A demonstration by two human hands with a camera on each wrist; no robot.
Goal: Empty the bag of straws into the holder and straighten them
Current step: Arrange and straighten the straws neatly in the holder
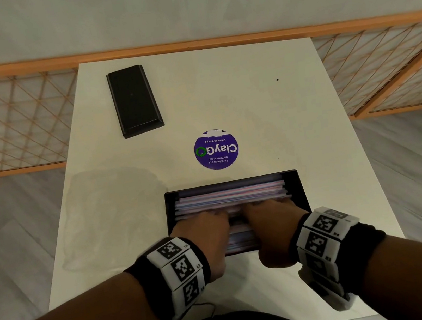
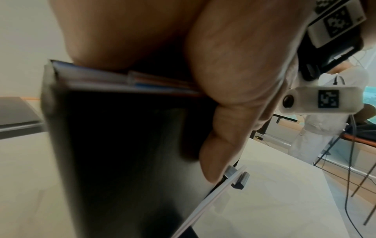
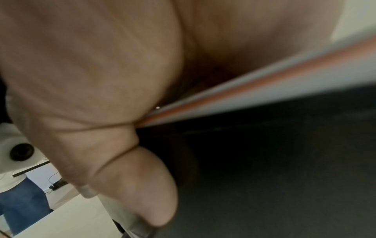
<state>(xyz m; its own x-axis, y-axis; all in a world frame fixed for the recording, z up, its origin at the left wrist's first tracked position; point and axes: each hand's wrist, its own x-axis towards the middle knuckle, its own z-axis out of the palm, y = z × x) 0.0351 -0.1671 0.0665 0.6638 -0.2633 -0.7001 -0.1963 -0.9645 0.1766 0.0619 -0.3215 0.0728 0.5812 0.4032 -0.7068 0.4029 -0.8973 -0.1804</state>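
A black open holder (image 1: 295, 185) stands near the front of the white table (image 1: 279, 111). Several striped straws (image 1: 229, 196) lie lengthwise in it, side by side. My left hand (image 1: 204, 232) and right hand (image 1: 273, 219) sit close together over the near half of the pile, fingers curled down into the straws and hidden there. In the left wrist view the thumb (image 2: 234, 116) lies down the holder's outer front wall (image 2: 122, 153), with straw ends (image 2: 142, 80) showing above it. In the right wrist view a red-striped straw (image 3: 264, 83) runs under the palm, and the thumb (image 3: 132, 180) lies against the dark wall (image 3: 274, 169).
A limp clear plastic bag (image 1: 108, 216) lies flat on the table, left of the holder. A black lid (image 1: 135, 100) rests at the far left. A round purple sticker (image 1: 216, 149) sits just beyond the holder. A wooden lattice rail (image 1: 7, 121) runs behind the table.
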